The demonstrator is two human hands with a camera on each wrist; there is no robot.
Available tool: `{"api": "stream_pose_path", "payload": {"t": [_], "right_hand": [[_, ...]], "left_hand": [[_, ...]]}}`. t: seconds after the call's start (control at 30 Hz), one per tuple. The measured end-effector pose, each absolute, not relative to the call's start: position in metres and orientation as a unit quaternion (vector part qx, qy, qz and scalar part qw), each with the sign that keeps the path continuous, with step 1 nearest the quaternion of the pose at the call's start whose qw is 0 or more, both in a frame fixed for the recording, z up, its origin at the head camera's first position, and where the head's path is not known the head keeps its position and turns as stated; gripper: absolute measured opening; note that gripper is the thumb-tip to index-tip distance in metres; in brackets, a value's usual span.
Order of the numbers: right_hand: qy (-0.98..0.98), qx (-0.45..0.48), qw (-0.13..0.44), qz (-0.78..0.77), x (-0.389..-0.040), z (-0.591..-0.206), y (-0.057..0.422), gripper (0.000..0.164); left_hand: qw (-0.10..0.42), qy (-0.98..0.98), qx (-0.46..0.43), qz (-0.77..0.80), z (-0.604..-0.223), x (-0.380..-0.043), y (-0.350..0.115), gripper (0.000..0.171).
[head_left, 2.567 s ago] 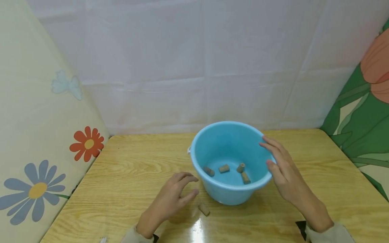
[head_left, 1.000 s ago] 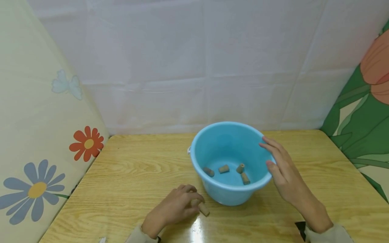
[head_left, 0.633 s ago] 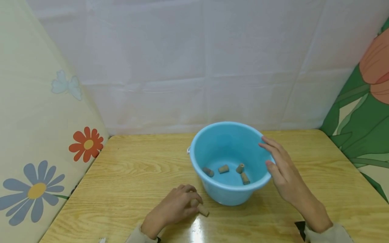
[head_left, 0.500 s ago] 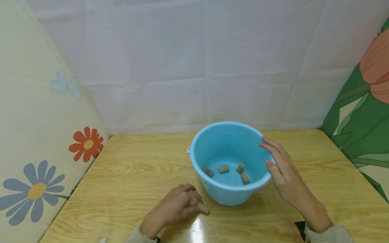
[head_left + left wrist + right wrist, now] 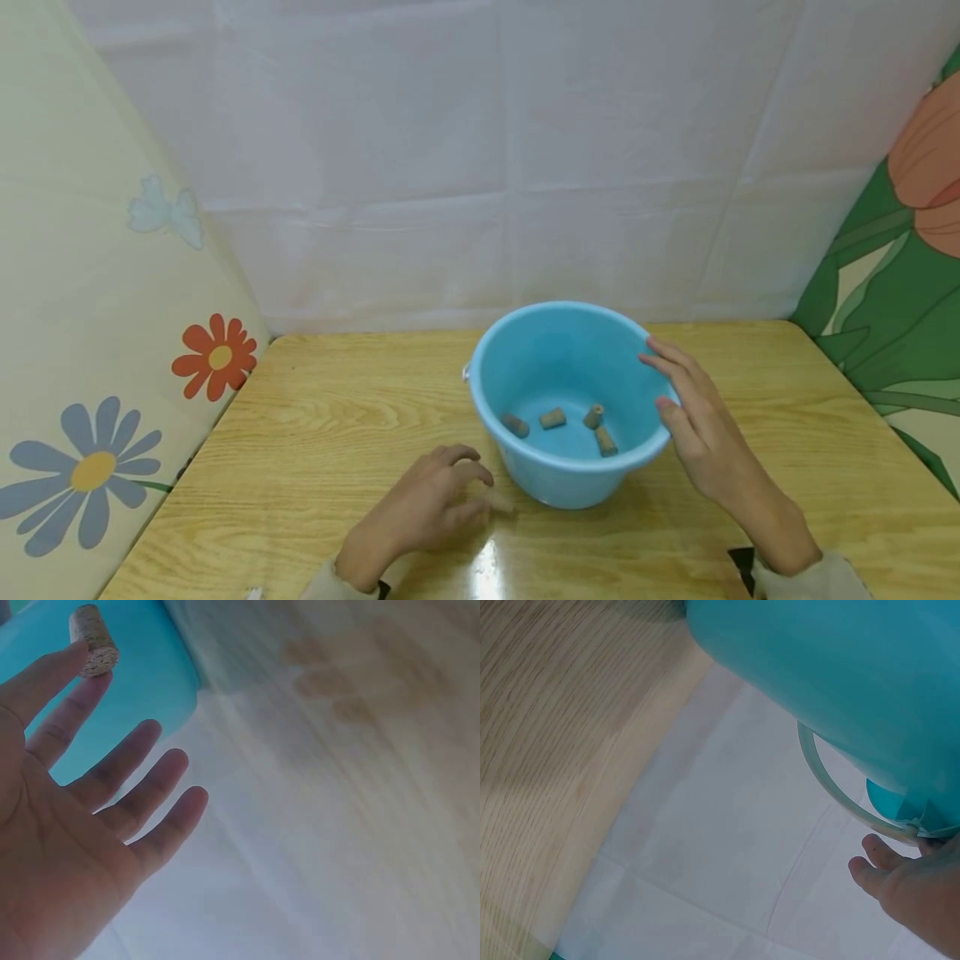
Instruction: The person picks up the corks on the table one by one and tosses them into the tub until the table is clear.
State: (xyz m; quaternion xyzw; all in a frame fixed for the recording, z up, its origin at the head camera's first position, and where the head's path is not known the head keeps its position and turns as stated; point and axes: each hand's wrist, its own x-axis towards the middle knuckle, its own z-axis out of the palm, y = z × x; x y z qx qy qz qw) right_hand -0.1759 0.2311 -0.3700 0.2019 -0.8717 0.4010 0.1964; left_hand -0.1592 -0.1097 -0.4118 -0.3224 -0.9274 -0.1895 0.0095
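A light blue bucket stands right of centre on the wooden table, with several corks lying on its floor. My left hand is low beside the bucket's near left side. Thumb and index finger pinch one cork, seen in the left wrist view; the other fingers are spread. In the head view this cork is blurred and close to the tabletop. My right hand holds the bucket's right rim, its thumb at the near part and fingertips over the edge farther back.
The bucket's pale handle hangs on its right side in the right wrist view. White sheeting rises behind the table, and flower-printed cloths flank both sides. A small white thing shows at the bottom edge.
My left hand came down to the cork on the table, pinched it, and now has shifted it slightly away from me and turned it. Right hand and bucket stay put.
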Motion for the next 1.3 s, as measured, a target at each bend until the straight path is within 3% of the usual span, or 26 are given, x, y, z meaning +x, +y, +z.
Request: {"api": "stream_pose_path", "payload": {"t": [0.33, 0.77, 1.3], "right_hand": [[-0.871, 0.204, 0.203, 0.399, -0.176, -0.370, 0.231, 0.045], [-0.868, 0.205, 0.201, 0.404, -0.176, -0.371, 0.231, 0.046], [-0.869, 0.205, 0.197, 0.405, -0.176, -0.371, 0.231, 0.045]], "left_hand": [[0.066, -0.919, -0.333, -0.201, -0.398, -0.160, -0.112, 0.022], [0.228, -0.871, -0.376, -0.219, -0.382, -0.163, -0.118, 0.029], [0.269, -0.837, -0.402, -0.256, -0.362, -0.162, -0.128, 0.024]]}}
